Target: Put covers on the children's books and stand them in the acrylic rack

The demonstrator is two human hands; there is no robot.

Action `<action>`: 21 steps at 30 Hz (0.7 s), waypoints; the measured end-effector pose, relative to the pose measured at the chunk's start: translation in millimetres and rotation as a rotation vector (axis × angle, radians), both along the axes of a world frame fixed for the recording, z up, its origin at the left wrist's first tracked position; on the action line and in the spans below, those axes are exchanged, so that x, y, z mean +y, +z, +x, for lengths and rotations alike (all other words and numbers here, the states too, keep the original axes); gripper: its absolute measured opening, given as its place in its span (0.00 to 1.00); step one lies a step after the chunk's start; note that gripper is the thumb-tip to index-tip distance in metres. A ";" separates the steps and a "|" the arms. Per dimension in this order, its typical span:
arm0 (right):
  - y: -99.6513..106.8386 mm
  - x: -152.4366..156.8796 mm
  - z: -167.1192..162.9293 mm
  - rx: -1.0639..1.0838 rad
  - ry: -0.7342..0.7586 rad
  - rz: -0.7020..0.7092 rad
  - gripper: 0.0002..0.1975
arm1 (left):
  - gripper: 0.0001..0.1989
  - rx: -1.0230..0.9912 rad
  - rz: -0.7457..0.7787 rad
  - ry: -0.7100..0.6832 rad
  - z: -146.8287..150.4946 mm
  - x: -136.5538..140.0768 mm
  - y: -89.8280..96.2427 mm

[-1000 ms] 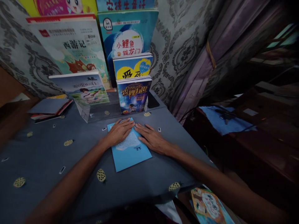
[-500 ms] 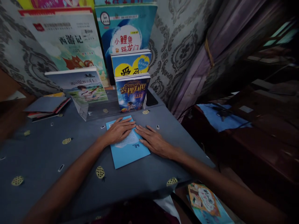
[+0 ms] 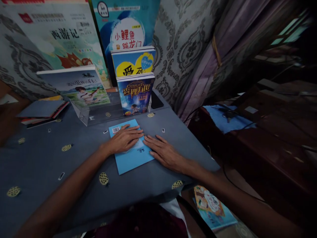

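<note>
The light-blue book lay flat on the table, a barcode showing at its far left corner, in front of a clear stand with upright books. The left hand rested palm down across it, fingers stretched out and close together; the right hand lay over its right edge, fingers slightly spread.

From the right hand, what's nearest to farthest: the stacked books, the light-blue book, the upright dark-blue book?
1. Light-blue book: flat, partly under the right hand.
2. Upright dark-blue book: beyond, somewhat left.
3. Stacked books: far left.
</note>
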State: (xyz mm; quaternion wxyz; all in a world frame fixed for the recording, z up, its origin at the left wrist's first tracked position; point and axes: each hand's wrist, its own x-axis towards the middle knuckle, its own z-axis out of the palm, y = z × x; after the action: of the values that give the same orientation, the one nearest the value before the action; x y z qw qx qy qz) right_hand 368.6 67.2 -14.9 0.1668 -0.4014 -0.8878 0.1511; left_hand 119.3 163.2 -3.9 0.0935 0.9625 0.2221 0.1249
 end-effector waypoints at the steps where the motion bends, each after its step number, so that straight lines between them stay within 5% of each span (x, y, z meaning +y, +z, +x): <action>1: -0.7 -2.6 0.9 -0.002 -0.004 0.002 0.25 | 0.21 0.001 -0.001 -0.009 0.9 -2.5 0.7; 21: -7.3 -62.8 15.2 -0.020 -0.004 0.062 0.26 | 0.23 0.042 -0.087 -0.153 3.7 -66.0 10.4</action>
State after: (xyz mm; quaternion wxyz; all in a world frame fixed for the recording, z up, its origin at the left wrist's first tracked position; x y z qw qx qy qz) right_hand 383.8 4.4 -22.1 0.1704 -0.3995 -0.8928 0.1192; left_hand 123.0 97.2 6.5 0.1396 0.9741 0.1553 0.0873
